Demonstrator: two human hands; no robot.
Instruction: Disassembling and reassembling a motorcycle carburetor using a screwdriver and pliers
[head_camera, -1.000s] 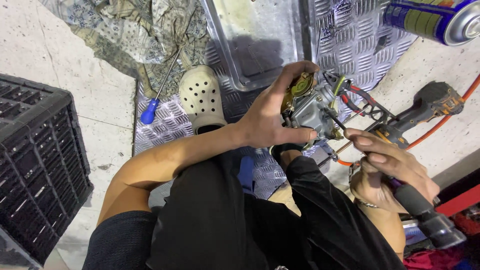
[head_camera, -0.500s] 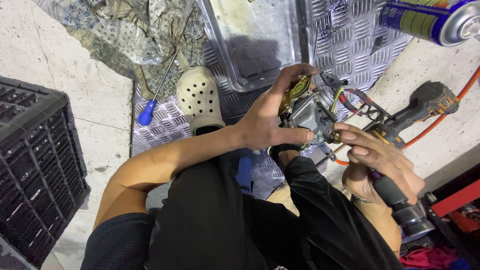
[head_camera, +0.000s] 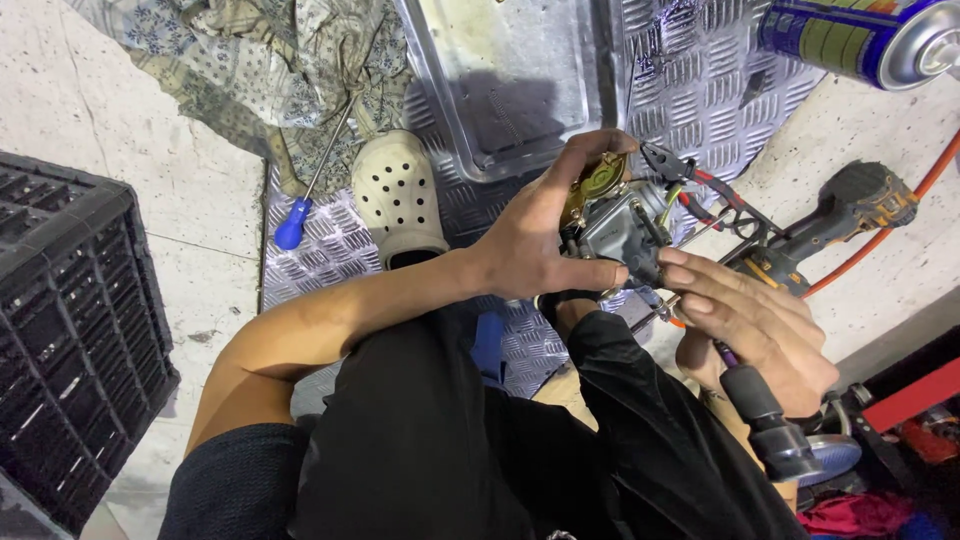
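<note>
My left hand grips a small grey metal carburetor with a brass-coloured round part on top, holding it above my knees. My right hand is against the carburetor's right side, its fingers closed around a thin tool with a black handle that points down past my wrist. Red-handled pliers lie on the checker plate just behind the carburetor.
A metal tray sits on a checker-plate sheet. A blue-handled screwdriver lies by a cream clog and a patterned rag. A black crate stands left. A spray can, power tool and orange hose are right.
My right hand has slid up and closer against the carburetor. The view has shifted a little, and my left hand keeps its grip.
</note>
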